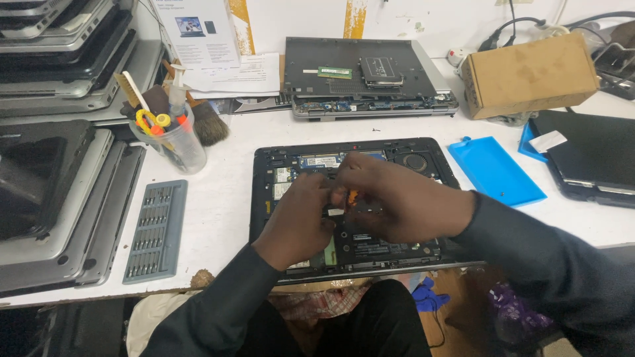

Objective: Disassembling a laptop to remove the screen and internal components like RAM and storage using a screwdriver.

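Counts: 1 opened laptop (350, 205) at desk centre, bottom cover off; 1 more opened laptop (370, 79) behind it; stack of closed laptops (59, 165) at left; 1 grey bit set (157, 231); 1 clear cup of tools (173, 142); 1 blue tray (496, 170); 1 cardboard box (529, 74). White desk (225, 192), scuffed wall behind, cables at back right. Both hands meet over the centre laptop's internals: left hand (301, 218) fingers curled, right hand (397, 201) pinching sth small w/ orange tip (352, 196). Can't tell what left hand holds, if anything.

Bare table (225, 192) between bit set (157, 231), cup (173, 142) and opened laptop (291, 158) gives passage
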